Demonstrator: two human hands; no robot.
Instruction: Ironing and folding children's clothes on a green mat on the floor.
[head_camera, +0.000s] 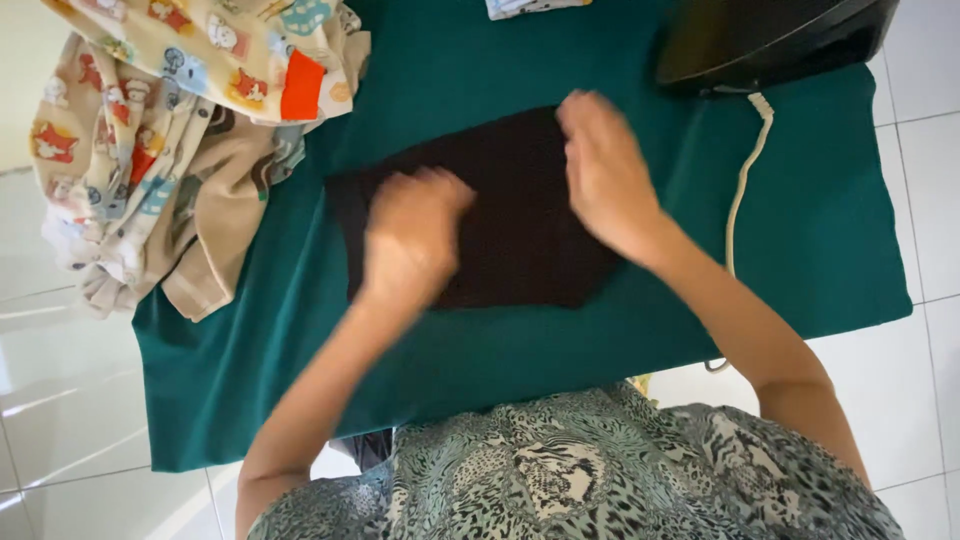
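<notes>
We look down from the person's head at two bare hands pressed on a dark cloth. The left hand (412, 238) lies palm down on the left half of the dark brown cloth (520, 215), its fingers loosely spread and blurred, gripping nothing. The right hand (603, 170) rests flat on the cloth's upper right part, fingers together and pointing away from us, also open and holding nothing. The cloth itself lies spread flat, roughly in the middle of a green cover (820, 230) that drapes over a flat surface, with its right lower edge coming to an angled corner near the right wrist. Both forearms reach in from the bottom of the view, above a patterned grey and black garment (590, 470) that the person wears. To the left, a heap of cream clothes with bright cartoon prints (160, 140) sits on the far left part of the cover and hangs over its edge. At the top right stands a black iron (770, 40), and a pale cord (745, 180) runs down from it across the cover, just beside the right forearm. At the top edge we see a small piece of folded light fabric (530, 8). Around the cover lies a white tiled floor (60, 380).
</notes>
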